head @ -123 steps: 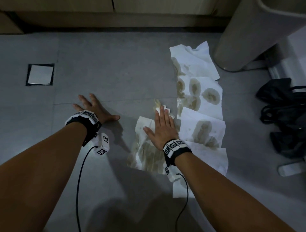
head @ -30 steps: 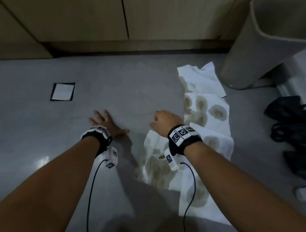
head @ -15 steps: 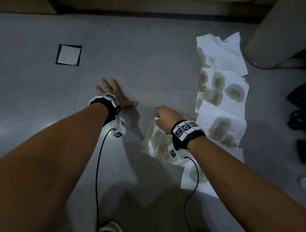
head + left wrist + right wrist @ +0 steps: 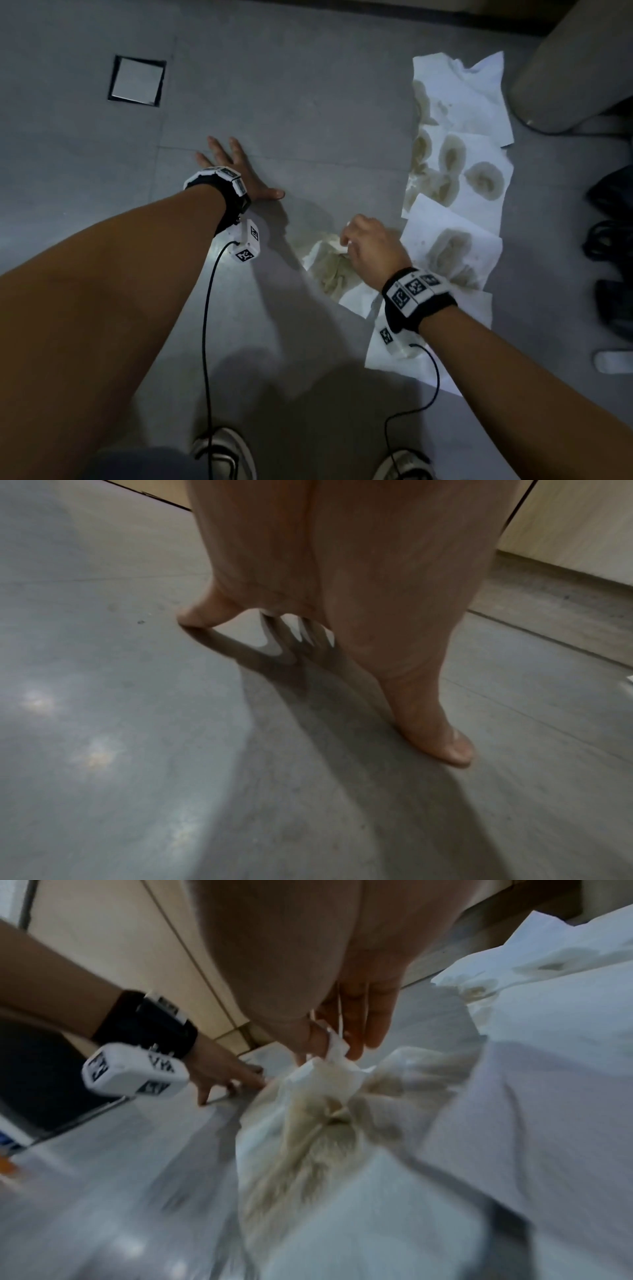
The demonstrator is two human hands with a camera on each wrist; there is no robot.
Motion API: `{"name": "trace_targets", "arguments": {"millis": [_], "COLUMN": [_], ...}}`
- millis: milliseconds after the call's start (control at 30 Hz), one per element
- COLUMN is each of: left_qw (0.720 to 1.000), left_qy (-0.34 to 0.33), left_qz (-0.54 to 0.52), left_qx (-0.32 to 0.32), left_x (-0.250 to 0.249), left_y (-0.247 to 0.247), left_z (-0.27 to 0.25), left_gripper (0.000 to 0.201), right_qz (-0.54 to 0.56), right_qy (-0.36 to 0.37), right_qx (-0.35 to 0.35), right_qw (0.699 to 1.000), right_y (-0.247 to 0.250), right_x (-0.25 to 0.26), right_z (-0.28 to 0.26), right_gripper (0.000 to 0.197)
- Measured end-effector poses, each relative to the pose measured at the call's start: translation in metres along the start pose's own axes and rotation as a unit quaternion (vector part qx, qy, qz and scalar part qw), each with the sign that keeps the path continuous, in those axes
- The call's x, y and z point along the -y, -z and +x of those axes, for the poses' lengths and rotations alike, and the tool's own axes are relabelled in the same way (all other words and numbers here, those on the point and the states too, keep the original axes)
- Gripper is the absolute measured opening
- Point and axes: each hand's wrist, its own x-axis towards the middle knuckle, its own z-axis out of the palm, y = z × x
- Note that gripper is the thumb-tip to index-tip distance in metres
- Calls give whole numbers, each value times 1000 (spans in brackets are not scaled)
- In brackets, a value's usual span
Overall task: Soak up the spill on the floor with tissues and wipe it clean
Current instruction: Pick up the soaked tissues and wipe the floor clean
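Head view: the left hand [image 4: 236, 171] lies flat on the floor [image 4: 291, 85], fingers spread, probably as a brace. The right hand [image 4: 370, 245] pinches a stained tissue [image 4: 329, 270] beside a row of soaked tissues [image 4: 455, 178] covering the spill.

Left wrist view: straight fingers [image 4: 202, 612] press on bare floor and hold nothing.

Right wrist view: thumb and fingers [image 4: 371, 1020] grip a gathered corner of the tissue, probably to drag it as a wipe.

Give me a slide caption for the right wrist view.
Right hand pinches a stained tissue off the floor.
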Motion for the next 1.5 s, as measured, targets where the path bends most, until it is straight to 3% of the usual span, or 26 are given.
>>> {"name": "trace_targets", "arguments": {"millis": [67, 300, 500, 600, 733, 800, 867, 1000, 1100, 1167, 1333, 1500], "left_qw": [1000, 1000, 1000, 1000, 1000, 1000, 1000, 1000, 1000, 1000, 1000, 1000], "left_qy": [0, -1, -4, -6, -11, -15, -14, -14, -14, -16, -16, -15], "left_qz": [-3, -7, -3, -2, -2, -3, -1, 3, 7, 9, 5, 0], "left_qx": [0, -2, -10, -13, -19, -20, -20, -18, -10, -7, -13, -12], "left_x": [0, 0, 1, 1, 3, 3, 3, 2, 2, 3, 2, 2], "left_y": [1, 0, -1, -2, -3, -3, -2, 0, 1, 1, 1, 0], "left_z": [0, -1, 0, 2, 3, 3, 1, -3, -3, -3, -4, -3], "left_gripper": [147, 149, 150, 150, 152, 151, 150, 148, 147, 148, 147, 147], "right_qz": [-47, -66, -78, -31, 50, 101, 167, 122, 45, -17, -34, -42], "right_qy": [3, -59, -79, -60, -60, -44, -71, -70, -59, -49, -49, -27], "right_qx": [-9, 110, 90, 86, 40, 11, -15, -67, -3, 45, 90, 110], "right_qw": [999, 990, 990, 994, 996, 994, 983, 988, 997, 998, 994, 993], "right_y": [-14, -55, -69, -70, -73, -71, -63, -52, -53, -56, -65, -68], "right_x": [0, 4, 9, 12, 25, 27, 27, 14, 4, 2, 8, 20], "right_z": [-19, -60, -64, -61, -54, -46, -40, -36, -30, -30, -41, -48], "right_gripper": [19, 81, 81, 69, 76, 70, 69, 60, 56, 42, 79, 83]}}
